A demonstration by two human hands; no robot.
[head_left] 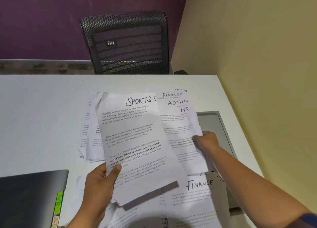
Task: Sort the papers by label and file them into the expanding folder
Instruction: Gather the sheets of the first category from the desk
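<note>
office | white desk (42, 107) | mesh chair (127, 44) | labelled papers (176, 104)

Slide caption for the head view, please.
Left hand holds a SPORTS paper while right hand grips fanned FINANCE, ADMIN and HR papers over the desk.

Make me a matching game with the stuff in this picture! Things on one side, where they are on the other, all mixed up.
Things:
1. SPORTS paper
2. fanned papers marked FINANCE, ADMIN, HR
3. expanding folder
4. chair

Places:
A. behind the table
B. gripped by the left hand
C. at the near left, showing a green HR tab
D. held by the right hand

Pairs: 1-B, 2-D, 3-C, 4-A
</note>
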